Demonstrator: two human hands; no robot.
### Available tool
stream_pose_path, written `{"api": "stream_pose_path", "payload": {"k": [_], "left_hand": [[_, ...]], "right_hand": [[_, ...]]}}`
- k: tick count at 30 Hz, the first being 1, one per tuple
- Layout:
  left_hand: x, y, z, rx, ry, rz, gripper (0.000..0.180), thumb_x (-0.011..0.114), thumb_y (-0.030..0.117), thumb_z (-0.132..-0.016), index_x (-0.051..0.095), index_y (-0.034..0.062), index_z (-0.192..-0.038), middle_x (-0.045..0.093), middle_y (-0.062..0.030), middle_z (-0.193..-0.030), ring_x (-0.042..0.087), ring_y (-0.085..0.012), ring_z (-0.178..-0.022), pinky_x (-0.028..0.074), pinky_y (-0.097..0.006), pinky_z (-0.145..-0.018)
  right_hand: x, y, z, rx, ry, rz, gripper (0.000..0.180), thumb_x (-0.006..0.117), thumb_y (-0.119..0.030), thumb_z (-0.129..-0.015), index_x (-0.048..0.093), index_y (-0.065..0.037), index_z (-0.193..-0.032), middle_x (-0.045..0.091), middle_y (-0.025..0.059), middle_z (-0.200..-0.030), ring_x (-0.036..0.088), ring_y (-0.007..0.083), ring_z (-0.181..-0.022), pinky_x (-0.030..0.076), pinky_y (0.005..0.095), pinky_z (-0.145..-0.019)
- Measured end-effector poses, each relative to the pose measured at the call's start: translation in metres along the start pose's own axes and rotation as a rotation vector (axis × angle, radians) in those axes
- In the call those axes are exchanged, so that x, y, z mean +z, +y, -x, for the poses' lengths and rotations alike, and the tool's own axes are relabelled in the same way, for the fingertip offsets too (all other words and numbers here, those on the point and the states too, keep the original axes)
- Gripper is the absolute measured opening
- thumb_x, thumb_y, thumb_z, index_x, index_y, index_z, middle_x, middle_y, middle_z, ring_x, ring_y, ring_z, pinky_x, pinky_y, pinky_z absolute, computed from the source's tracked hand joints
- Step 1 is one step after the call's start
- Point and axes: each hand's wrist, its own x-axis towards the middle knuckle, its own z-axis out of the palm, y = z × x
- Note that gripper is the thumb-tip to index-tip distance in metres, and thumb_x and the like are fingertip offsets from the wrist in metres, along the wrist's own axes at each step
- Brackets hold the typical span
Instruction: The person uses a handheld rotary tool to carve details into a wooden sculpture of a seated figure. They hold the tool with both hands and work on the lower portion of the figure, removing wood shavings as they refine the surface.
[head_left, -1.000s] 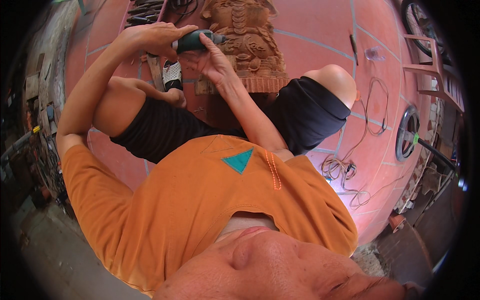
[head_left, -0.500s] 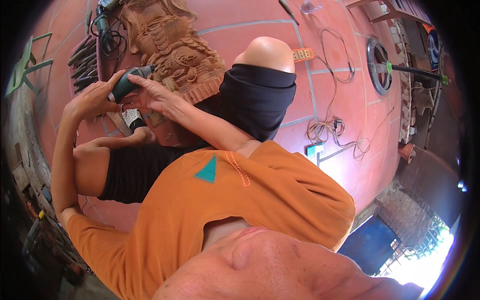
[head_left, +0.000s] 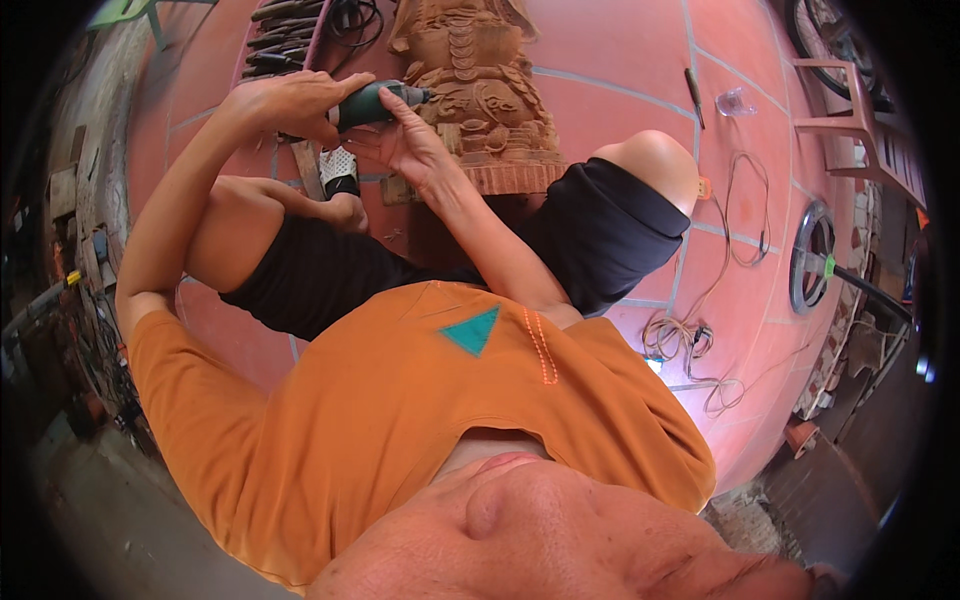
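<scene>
On the red-tiled floor [head_left: 610, 110], a pink tray [head_left: 319, 36] holds dark slender tools [head_left: 280, 38]. Left hand [head_left: 295, 103] and right hand [head_left: 416, 148] share a grip around a green power tool [head_left: 364, 106], nose near the carved figure [head_left: 490, 110].

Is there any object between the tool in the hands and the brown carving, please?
Nothing visible stands between the green tool and the brown carving. The left hand and right hand hold the tool; whether it touches the carving is unclear.

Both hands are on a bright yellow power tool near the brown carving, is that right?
Not quite: the power tool is dark green, not yellow. The head view shows left hand and right hand on it, near the brown carving.
</scene>
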Motion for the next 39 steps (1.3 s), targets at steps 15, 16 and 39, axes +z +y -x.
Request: {"api": "stream_pose_path", "payload": {"k": [15,16,39], "left_hand": [[0.013,-0.01,0.004,-0.019,0.026,-0.038,0.093,0.072,0.018,-0.066,0.024,0.0098,-0.145,0.065,-0.0193,-0.073,0.067,-0.0348,-0.075,0.053,-0.04,-0.068],[0.011,-0.009,0.004,-0.024,0.006,-0.025,0.093,0.072,0.018,-0.066,0.024,0.0101,-0.146,0.065,-0.0189,-0.073,0.067,-0.0347,-0.074,0.053,-0.04,-0.067],[-0.002,-0.006,0.007,0.018,-0.067,-0.007,0.095,0.077,0.03,-0.066,0.028,0.0064,-0.144,0.067,-0.0206,-0.08,0.065,-0.0362,-0.083,0.051,-0.04,-0.076]], "right_hand": [[0.003,0.008,0.005,0.064,0.012,0.029,0.05,0.07,-0.039,-0.085,0.05,-0.011,-0.121,0.062,0.0097,-0.112,0.063,0.0318,-0.105,0.054,0.0496,-0.088],[0.001,0.008,0.004,0.054,0.022,0.025,0.05,0.07,-0.039,-0.085,0.05,-0.011,-0.121,0.062,0.0096,-0.112,0.063,0.0317,-0.105,0.054,0.0493,-0.088],[0.008,0.01,0.012,0.099,0.026,-0.015,0.046,0.062,-0.04,-0.091,0.051,-0.01,-0.124,0.063,0.0142,-0.113,0.062,0.0301,-0.104,0.053,0.0493,-0.089]]}}
